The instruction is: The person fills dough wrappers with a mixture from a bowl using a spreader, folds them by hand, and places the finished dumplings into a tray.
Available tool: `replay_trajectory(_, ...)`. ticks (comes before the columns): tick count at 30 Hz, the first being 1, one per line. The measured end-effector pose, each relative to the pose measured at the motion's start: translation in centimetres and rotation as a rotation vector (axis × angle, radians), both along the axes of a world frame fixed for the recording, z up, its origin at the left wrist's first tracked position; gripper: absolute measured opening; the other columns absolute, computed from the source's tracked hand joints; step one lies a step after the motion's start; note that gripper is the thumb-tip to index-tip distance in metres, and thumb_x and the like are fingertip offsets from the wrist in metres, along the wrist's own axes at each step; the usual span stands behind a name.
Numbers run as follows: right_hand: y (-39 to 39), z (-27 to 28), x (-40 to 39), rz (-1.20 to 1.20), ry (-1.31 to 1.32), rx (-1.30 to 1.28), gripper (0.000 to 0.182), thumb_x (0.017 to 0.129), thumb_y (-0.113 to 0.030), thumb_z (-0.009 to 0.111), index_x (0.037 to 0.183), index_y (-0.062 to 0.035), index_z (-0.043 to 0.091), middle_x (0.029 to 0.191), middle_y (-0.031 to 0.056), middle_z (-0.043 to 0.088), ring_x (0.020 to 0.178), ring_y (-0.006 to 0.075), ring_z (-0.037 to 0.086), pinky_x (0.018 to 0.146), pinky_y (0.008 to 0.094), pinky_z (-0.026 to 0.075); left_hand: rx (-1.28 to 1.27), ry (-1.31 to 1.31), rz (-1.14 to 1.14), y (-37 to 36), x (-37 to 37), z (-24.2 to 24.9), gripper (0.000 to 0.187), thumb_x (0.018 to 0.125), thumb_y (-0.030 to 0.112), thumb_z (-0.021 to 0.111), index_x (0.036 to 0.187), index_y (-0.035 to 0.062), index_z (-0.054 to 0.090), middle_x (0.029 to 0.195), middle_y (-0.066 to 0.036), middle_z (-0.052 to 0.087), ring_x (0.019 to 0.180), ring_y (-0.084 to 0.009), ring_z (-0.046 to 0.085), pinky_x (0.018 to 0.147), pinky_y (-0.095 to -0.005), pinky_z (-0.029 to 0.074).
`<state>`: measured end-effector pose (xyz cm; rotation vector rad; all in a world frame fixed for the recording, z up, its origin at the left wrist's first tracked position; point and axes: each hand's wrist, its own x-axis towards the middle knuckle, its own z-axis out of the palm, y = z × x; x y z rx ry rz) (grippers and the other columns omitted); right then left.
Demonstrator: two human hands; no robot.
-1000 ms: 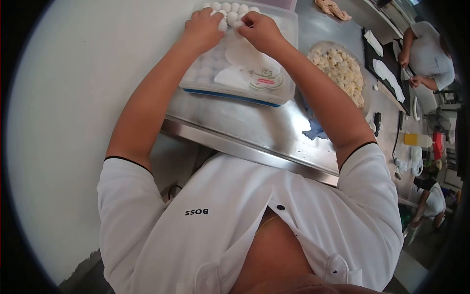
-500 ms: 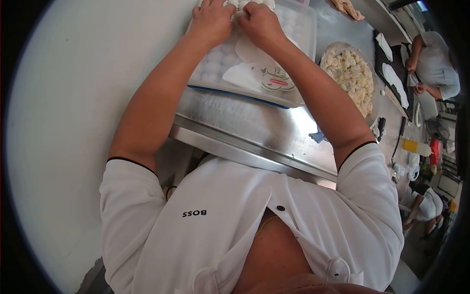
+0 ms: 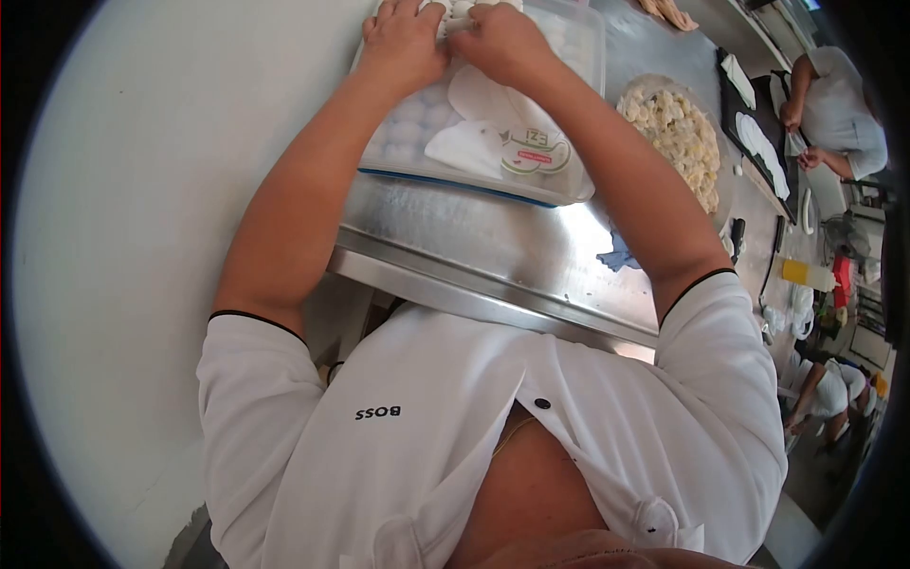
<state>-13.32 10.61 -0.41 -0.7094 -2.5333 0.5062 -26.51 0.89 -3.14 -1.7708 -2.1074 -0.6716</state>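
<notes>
Nearest the wearer, a brushed stainless-steel table (image 3: pixel 455 223) runs along the near side of the wide, clear plastic container with a blue lower edge (image 3: pixel 574 196). White rounded pieces show through the container's top, as does a white sheet (image 3: pixel 464 148) beside a green-and-red printed label (image 3: pixel 535 152). At its far side, the left hand (image 3: pixel 406 47) and right hand (image 3: pixel 500 43) are close together, fingers curled over small white egg-shaped pieces (image 3: pixel 462 9); whether either is clamped on one, I cannot tell. Right of the container lie a crumpled blue cloth (image 3: pixel 618 256) and a heap of pale yellow, lumpy pieces (image 3: pixel 675 137). Farther right are a black tray (image 3: pixel 729 109) bearing white cloth-like strips (image 3: pixel 760 152), a clear squeeze bottle of yellow liquid (image 3: pixel 806 274) and a co-worker in white (image 3: pixel 839 109).
</notes>
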Motion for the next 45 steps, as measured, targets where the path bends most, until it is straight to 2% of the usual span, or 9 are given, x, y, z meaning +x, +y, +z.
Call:
replay_trajectory(4, 2.8, 1.1, 4.0, 0.076, -0.179, -0.178, 0.03, 0.082, -0.026, 0.065, 0.1, -0.0014, 0.066, 0.087, 0.017, 0.068, 0.078, 0.0309, 0.064, 0.074, 0.0379, 0.05, -0.066, -0.039, 0.006, -0.2, 0.8, 0.9, 0.048, 0.072, 0.025, 0.07, 0.115, 0.0061, 0.057, 0.131, -0.022, 0.048, 0.126, -0.0423, 0.04, 0.097, -0.0566, 0.036)
replay_trajectory(7, 1.8, 2.1, 7.5, 0.14, -0.421, -0.181, 0.029, 0.082, -0.027, 0.067, 0.099, -0.0027, 0.066, 0.091, 0.0165, 0.067, 0.082, 0.033, 0.064, 0.075, 0.0398, 0.051, -0.074, -0.028, -0.017, 0.3, 1.2, 0.6, 0.045, 0.073, 0.023, 0.07, 0.114, 0.0081, 0.06, 0.131, -0.021, 0.049, 0.127, -0.0425, 0.039, 0.098, -0.057, 0.035)
replay_trajectory(16, -1.8, -0.2, 8.5, 0.002, -0.373, -0.049, 0.036, 0.083, -0.035, 0.067, 0.099, -0.0023, 0.064, 0.1, 0.0183, 0.062, 0.091, 0.0356, 0.063, 0.079, 0.0438, 0.051, 0.004, 0.01, -0.02, 0.6, 1.3, 0.2, 0.031, 0.074, 0.019, 0.068, 0.103, 0.008, 0.065, 0.12, -0.019, 0.054, 0.118, -0.0393, 0.046, 0.094, -0.0556, 0.037)
replay_trajectory(19, -2.2, -0.6, 7.9, -0.059, -0.368, -0.06, 0.036, 0.086, -0.034, 0.063, 0.105, -0.0039, 0.064, 0.104, 0.0189, 0.062, 0.096, 0.0348, 0.063, 0.08, 0.0447, 0.051, -0.084, 0.061, 0.054, 0.4, 0.2, 0.8, 0.05, 0.081, 0.035, 0.07, 0.125, 0.0139, 0.06, 0.14, -0.013, 0.046, 0.131, -0.0348, 0.04, 0.101, -0.0546, 0.037)
replay_trajectory(28, -0.6, -1.6, 7.7, -0.041, -0.268, -0.053, 0.024, 0.088, -0.02, 0.054, 0.1, -0.0038, 0.066, 0.098, 0.0188, 0.065, 0.091, 0.0361, 0.064, 0.079, 0.0458, 0.052, -0.171, -0.316, 0.072, -1.8, 0.9, 5.3, 0.036, 0.084, 0.033, 0.065, 0.108, 0.006, 0.068, 0.109, -0.017, 0.067, 0.103, -0.0341, 0.061, 0.089, -0.0419, 0.048)
replay_trajectory(31, 0.3, -1.5, 7.8, -0.043, -0.241, -0.177, 0.024, 0.088, -0.021, 0.054, 0.098, -0.003, 0.066, 0.097, 0.0187, 0.067, 0.093, 0.036, 0.064, 0.08, 0.0457, 0.051, -0.387, -0.6, 0.001, -3.5, 3.8, 6.2, 0.031, 0.089, 0.027, 0.063, 0.097, -0.0029, 0.065, 0.077, -0.009, 0.064, 0.072, -0.0149, 0.057, 0.07, -0.0301, 0.047)
replay_trajectory(34, 0.3, -1.5, 8.1, -0.057, -0.202, -0.226, 0.024, 0.088, -0.022, 0.055, 0.097, -0.0027, 0.066, 0.097, 0.019, 0.067, 0.094, 0.0359, 0.064, 0.081, 0.0455, 0.051, -0.462, -0.57, -0.012, -3.4, 4.6, 4.2, 0.031, 0.088, 0.027, 0.064, 0.1, -0.0022, 0.066, 0.079, -0.012, 0.065, 0.073, -0.0183, 0.06, 0.07, -0.0325, 0.048)
replay_trajectory(38, -1.0, -0.7, 7.7, -0.105, -0.187, -0.177, 0.024, 0.088, -0.022, 0.055, 0.097, -0.0038, 0.067, 0.099, 0.0207, 0.066, 0.093, 0.0364, 0.065, 0.082, 0.0462, 0.051, -0.464, -0.266, 0.116, -2.1, 5.9, 2.7, 0.033, 0.088, 0.023, 0.06, 0.103, -0.0058, 0.066, 0.097, -0.025, 0.067, 0.092, -0.0376, 0.065, 0.082, -0.0427, 0.05)
replay_trajectory(45, -0.7, -2.1, 7.0, -0.056, -0.147, -0.148, 0.022, 0.086, -0.022, 0.058, 0.094, -0.0033, 0.066, 0.096, 0.0207, 0.065, 0.091, 0.0376, 0.063, 0.077, 0.0457, 0.05, -0.442, -0.257, 0.246, -0.8, 6.9, 1.6, 0.029, 0.083, 0.02, 0.058, 0.099, -0.002, 0.067, 0.096, -0.026, 0.067, 0.093, -0.0394, 0.065, 0.082, -0.0457, 0.052)
